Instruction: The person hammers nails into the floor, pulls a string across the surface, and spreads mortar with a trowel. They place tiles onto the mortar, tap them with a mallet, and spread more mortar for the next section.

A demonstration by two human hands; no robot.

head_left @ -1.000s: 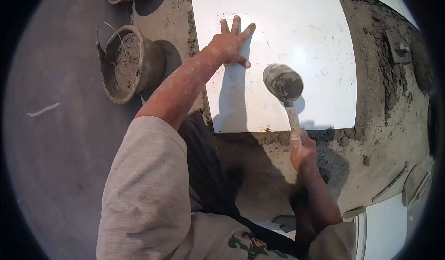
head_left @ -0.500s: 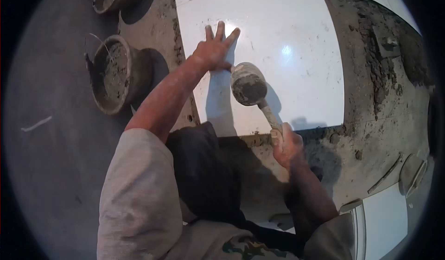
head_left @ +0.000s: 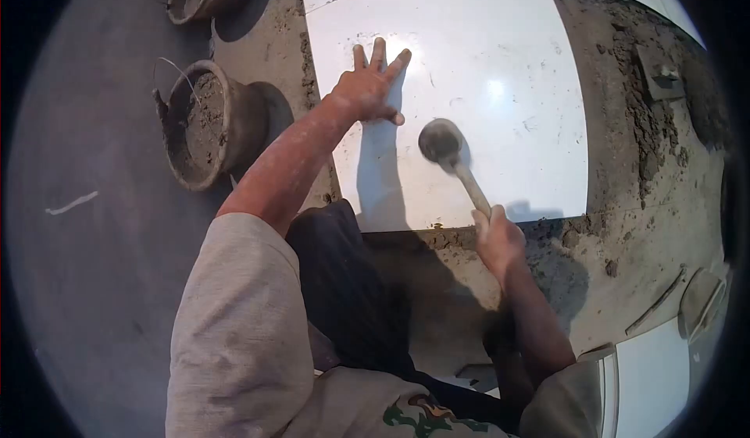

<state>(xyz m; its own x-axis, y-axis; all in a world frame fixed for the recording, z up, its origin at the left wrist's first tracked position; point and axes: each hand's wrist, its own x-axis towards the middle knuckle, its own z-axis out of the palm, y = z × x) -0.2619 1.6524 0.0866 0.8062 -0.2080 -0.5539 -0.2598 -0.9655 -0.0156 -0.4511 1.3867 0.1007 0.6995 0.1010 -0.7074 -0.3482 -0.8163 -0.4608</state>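
Observation:
A large white tile [head_left: 500, 63] lies flat on the ground in the upper middle. My left hand [head_left: 369, 90] rests on its left part, fingers spread and holding nothing. My right hand [head_left: 499, 236] is wrapped round the pale handle of a mallet [head_left: 440, 140] near the tile's front edge. The mallet's dark, round, dirt-stained head is over the middle of the tile, right of and below my left hand. Whether the head touches the surface cannot be told.
Two buckets with mortar residue, one nearer [head_left: 226, 137] and one farther [head_left: 178, 8], stand at the left. Rough mortar [head_left: 644, 118] and a trowel [head_left: 662, 75] lie right of the tile. Stacked white tiles [head_left: 652, 375] are at the lower right.
The mallet head has moved down and right, away from my left hand, and now looks smaller. My left hand stays spread on the tile. The whole view has shifted slightly.

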